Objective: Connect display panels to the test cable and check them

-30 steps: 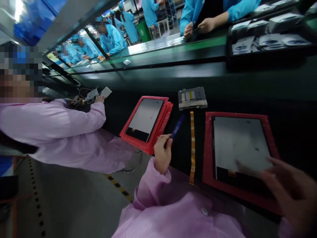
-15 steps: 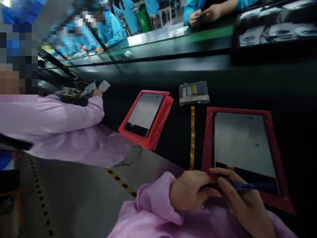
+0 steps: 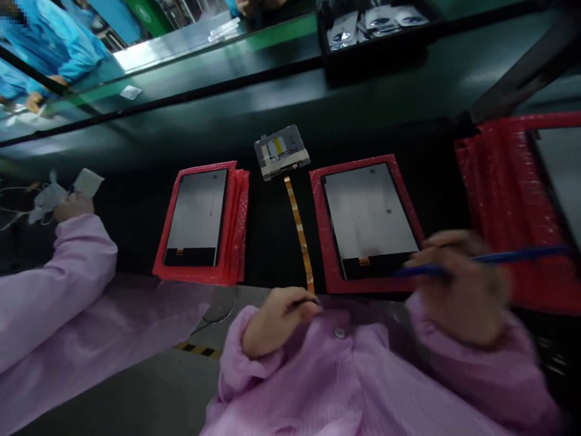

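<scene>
My right hand (image 3: 460, 290), blurred by motion, is closed around a slim blue pen (image 3: 521, 255) that points out to both sides. It is at the lower right corner of a display panel (image 3: 370, 212), which lies flat on a red bubble-wrap sheet (image 3: 323, 242). Near the table's front edge, my left hand (image 3: 281, 321) has its fingers curled together; what they hold, if anything, is too small to make out. Just beyond it runs a narrow orange strip of tape (image 3: 298, 224), leading to a grey clear-topped box (image 3: 281, 151).
Left of the tape, another panel (image 3: 196, 209) rests on stacked red wrap (image 3: 240, 236). More red wrap (image 3: 503, 194) with a panel stands at the right. A co-worker's pink sleeve (image 3: 86, 248) reaches in from the left. A black tray (image 3: 376, 45) sits on the raised ledge.
The view has swung right. My hands, close together before, are now apart: the right one has moved rightward with the pen, while the left stays near the front edge.
</scene>
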### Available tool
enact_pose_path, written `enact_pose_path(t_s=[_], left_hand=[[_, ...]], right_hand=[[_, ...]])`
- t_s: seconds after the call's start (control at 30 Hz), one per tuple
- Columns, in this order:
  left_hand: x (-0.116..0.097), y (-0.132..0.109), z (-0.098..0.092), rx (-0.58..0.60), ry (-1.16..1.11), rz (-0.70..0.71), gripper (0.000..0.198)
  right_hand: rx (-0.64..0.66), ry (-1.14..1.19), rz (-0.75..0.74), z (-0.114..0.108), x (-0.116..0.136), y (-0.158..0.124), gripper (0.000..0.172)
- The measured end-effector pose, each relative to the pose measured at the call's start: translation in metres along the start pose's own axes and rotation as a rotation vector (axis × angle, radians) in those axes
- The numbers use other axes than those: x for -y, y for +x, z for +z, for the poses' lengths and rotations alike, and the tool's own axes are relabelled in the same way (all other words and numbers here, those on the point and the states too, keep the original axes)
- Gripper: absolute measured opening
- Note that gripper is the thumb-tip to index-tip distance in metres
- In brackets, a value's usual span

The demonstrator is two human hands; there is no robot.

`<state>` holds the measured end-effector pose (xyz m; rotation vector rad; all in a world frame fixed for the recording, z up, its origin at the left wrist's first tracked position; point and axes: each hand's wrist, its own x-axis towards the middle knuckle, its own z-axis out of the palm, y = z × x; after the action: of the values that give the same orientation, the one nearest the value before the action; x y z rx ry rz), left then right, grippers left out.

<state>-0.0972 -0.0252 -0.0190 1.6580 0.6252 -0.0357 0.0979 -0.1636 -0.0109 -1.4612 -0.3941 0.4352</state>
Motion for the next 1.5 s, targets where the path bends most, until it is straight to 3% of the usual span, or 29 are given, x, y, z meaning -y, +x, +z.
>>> enact_pose_path(t_s=[0.03,0.07,0.2,0.3,0.43,0.57,0.8,0.97,1.1,1.2,1.33,1.4,1.5], left_hand=[[0.006,0.000,-0.008,-0.054,-0.031,-0.024,0.034],[0.012,0.002,-0.014,-0.137,-0.056,-0.033,0.034],[0.033,0.028,-0.023,-0.532,-0.036,0.023,0.033],[0.045,0.053,-0.018,-0.644,0.070,0.060,0.034],[0.056,0.064,-0.013,-0.674,0.243,0.117,0.031],[0.060,0.061,-0.013,-0.679,0.316,0.140,0.030],[0.061,0.060,-0.012,-0.689,0.346,0.145,0.029],[0.061,0.061,-0.012,-0.699,0.378,0.154,0.029],[0.058,0.058,-0.008,-0.746,0.247,0.158,0.028],[0.054,0.040,-0.003,-0.801,-0.050,0.187,0.026],[0.053,0.003,-0.003,-0.680,-0.372,0.033,0.023],[0.056,-0.011,-0.005,-0.594,-0.280,-0.076,0.029],[0.061,-0.017,-0.005,-0.470,-0.001,-0.139,0.033]], right_hand=[[-0.093,0.029,-0.020,-0.006,0.002,0.006,0.006],[-0.097,0.043,-0.013,-0.010,0.002,0.013,0.008],[0.210,-0.059,0.120,-0.012,-0.018,0.031,0.018],[0.222,-0.200,0.099,-0.006,-0.045,0.038,0.017],[0.114,-0.291,-0.006,-0.007,-0.065,0.036,0.018],[0.007,-0.458,-0.074,-0.009,-0.063,0.032,0.032],[0.069,-0.515,-0.019,-0.009,-0.067,0.030,0.033],[0.024,-0.576,-0.116,-0.007,-0.068,0.030,0.033],[-0.126,-0.426,-0.187,-0.010,-0.065,0.029,0.033],[-0.221,-0.319,-0.250,-0.022,-0.061,0.029,0.014],[-0.065,-0.624,-0.383,-0.049,-0.059,0.036,0.025],[0.067,-0.789,-0.394,-0.058,-0.063,0.040,0.025],[0.174,-0.854,-0.412,-0.063,-0.072,0.043,0.027]])
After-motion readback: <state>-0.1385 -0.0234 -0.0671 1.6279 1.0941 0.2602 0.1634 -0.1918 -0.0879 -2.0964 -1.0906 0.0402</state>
